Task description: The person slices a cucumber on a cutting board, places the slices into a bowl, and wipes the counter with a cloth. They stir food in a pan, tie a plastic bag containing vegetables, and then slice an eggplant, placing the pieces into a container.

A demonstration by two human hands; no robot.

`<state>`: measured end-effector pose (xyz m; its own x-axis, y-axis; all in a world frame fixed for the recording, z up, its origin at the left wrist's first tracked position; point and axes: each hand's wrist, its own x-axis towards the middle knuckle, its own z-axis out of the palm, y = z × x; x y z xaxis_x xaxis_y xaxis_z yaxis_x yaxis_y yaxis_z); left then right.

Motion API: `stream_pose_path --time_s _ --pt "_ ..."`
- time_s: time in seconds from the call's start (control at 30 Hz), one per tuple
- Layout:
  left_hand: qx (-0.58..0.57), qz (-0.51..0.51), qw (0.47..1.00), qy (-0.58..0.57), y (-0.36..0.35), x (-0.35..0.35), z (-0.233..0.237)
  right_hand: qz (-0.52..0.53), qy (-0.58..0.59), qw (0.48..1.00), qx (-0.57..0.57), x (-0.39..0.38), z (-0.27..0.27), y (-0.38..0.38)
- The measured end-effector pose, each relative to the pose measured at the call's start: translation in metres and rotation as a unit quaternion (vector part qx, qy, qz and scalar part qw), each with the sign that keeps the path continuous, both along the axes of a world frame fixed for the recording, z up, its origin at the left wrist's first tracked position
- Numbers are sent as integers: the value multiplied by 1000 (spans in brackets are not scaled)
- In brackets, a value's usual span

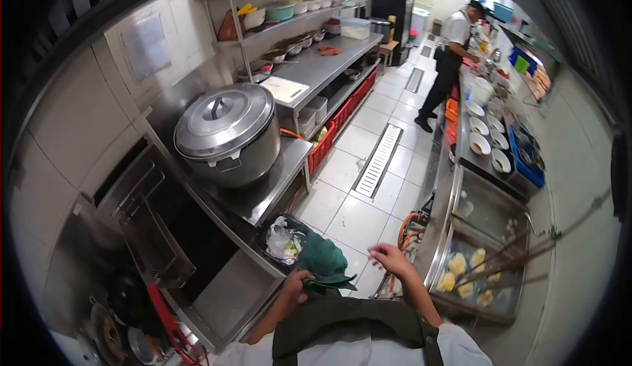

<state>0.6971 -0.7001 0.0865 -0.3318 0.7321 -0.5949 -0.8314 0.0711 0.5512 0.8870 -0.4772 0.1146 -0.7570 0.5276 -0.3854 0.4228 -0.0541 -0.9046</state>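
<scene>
My left hand (295,288) is closed on the edge of a dark green cloth cap (323,261), which is held in front of my chest. To the right of the cap, my right hand (390,259) is raised with its fingers loosely bent and apart, and no object shows in it. Just behind the cap on the left stands a bin lined with a black bag, with a crumpled clear plastic bag (284,239) in it. A dark apron (349,320) covers my front.
A big lidded pot (227,129) stands on a steel stand at left, beside a fryer (148,228). At right, yellow pieces (455,263) lie in a fryer basin, past white bowls (480,143). A co-worker (453,50) stands by that counter. A drain grate (379,162) crosses the floor.
</scene>
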Motion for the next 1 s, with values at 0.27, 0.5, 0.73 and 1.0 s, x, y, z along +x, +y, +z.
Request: stream_pose_path --time_s 0.27,0.5,0.73,1.0 --pt "-16 0 997 75 195 -105 -4 157 15 985 -66 -136 -32 166" --pt "125 -123 975 137 476 -213 40 -67 -39 996 -36 -138 -55 351" --pt "70 -164 984 24 717 -305 62 -412 -43 908 -62 -99 -144 528" --pt "-32 140 886 440 894 -514 43 -278 -97 956 -3 -260 -135 787"
